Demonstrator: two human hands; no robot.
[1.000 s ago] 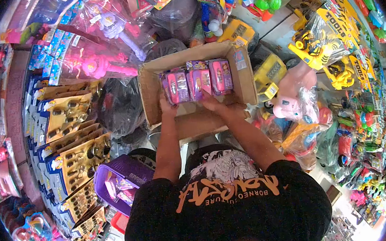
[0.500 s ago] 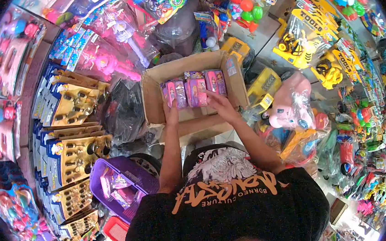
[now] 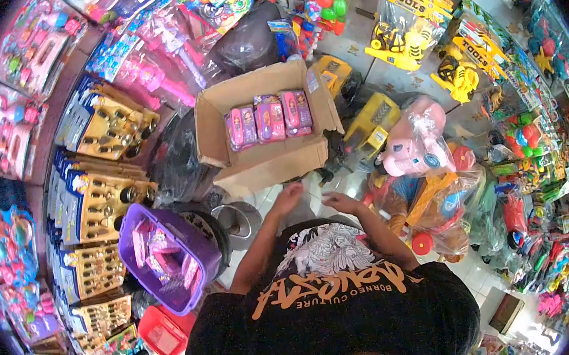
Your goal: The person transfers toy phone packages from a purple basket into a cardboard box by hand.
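An open cardboard box (image 3: 277, 170) stands in front of me, its near flap folded outward. Inside it several pink and purple packaged toys with cartoon figures (image 3: 270, 118) stand in three side-by-side groups. Both hands are outside the box, on my side of it, and hold nothing. My left hand (image 3: 288, 198) is just below the near flap, its fingers loosely extended and a little blurred. Slightly further right, my right hand (image 3: 343, 203) is open with its fingers pointing inward. A gap separates the two hands.
On the left a purple basket (image 3: 202, 279) holds similar pink packs, with a red basket (image 3: 163, 333) below it. Kitchen play sets (image 3: 114, 199) hang further left. Yellow toy trucks (image 3: 369, 128), a wrapped pink ride-on toy (image 3: 416, 140) and bagged tool sets (image 3: 406, 25) crowd the right.
Both hands have left the packs and come out of the box toward my body. The packs stay inside. The view has shifted, showing more of the purple basket.
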